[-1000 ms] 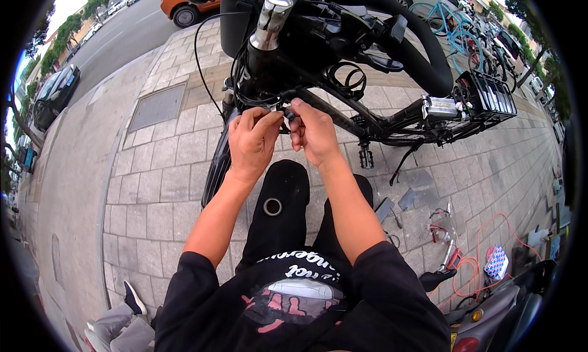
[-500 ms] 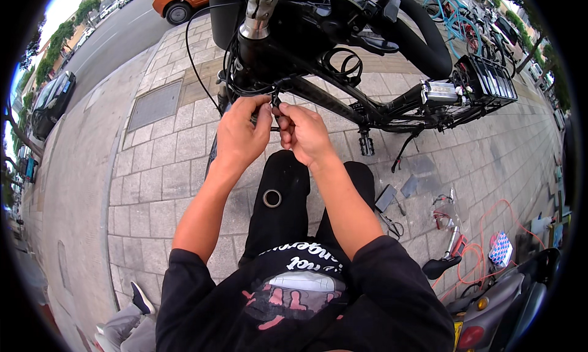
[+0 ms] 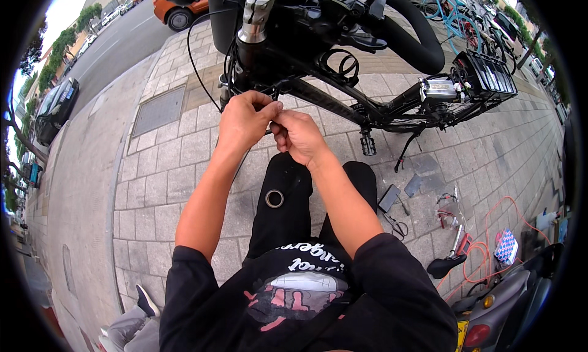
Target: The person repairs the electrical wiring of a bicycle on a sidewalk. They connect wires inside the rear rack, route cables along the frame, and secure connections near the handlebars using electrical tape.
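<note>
My left hand (image 3: 246, 122) and my right hand (image 3: 300, 136) meet fingertip to fingertip in front of the bicycle's frame. Both are closed in a pinch. A thin black cable (image 3: 274, 97) comes down from under the front of the black bicycle (image 3: 300, 85) into the pinched fingers, which hide most of it. Above my hands rises the silver stem (image 3: 255, 22), with the padded handlebar to its right. On my left thigh lies a small roll of tape (image 3: 274, 199), apart from both hands.
Right of my knees on the paving lie a dark flat box (image 3: 388, 197), scissors (image 3: 398, 228), a bicycle saddle (image 3: 445, 265) and an orange cord (image 3: 476, 246). A scooter (image 3: 490, 309) stands at lower right. Another person's shoe (image 3: 147, 302) shows at lower left.
My fingertips have drawn closer together, with the right hand's fingers now overlapping the left's, and less of the cable shows between them. The view has shifted slightly.
</note>
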Demonstrator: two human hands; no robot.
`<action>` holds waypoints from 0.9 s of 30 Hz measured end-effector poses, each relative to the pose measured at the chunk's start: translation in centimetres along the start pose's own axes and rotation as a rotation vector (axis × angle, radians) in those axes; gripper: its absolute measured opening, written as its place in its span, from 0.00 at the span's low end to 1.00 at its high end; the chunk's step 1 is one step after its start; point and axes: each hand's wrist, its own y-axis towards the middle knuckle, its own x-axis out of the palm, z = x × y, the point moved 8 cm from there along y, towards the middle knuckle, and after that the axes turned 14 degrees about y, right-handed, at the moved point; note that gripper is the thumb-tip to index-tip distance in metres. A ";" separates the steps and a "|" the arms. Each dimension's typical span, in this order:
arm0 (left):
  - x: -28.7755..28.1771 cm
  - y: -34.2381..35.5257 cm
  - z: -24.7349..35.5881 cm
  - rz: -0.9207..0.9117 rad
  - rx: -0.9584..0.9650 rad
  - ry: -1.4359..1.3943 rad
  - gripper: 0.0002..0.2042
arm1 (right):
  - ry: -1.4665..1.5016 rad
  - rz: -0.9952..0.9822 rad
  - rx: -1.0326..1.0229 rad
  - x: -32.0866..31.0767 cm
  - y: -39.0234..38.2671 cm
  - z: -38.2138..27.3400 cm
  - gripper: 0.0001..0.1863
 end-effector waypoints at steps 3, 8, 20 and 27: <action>-0.3 -0.3 0.5 0.060 0.037 0.070 0.13 | -0.053 0.005 0.012 0.1 0.1 -0.2 0.15; -0.8 -1.9 2.4 0.385 0.391 0.365 0.08 | -0.087 -0.004 0.013 0.4 0.3 -0.4 0.15; 0.0 -3.1 2.9 0.519 0.575 0.633 0.05 | -0.282 0.028 -0.014 0.1 0.1 -0.7 0.15; -0.8 -3.5 1.3 0.332 0.366 0.249 0.12 | -0.265 0.115 -0.186 -0.6 -0.6 -2.2 0.13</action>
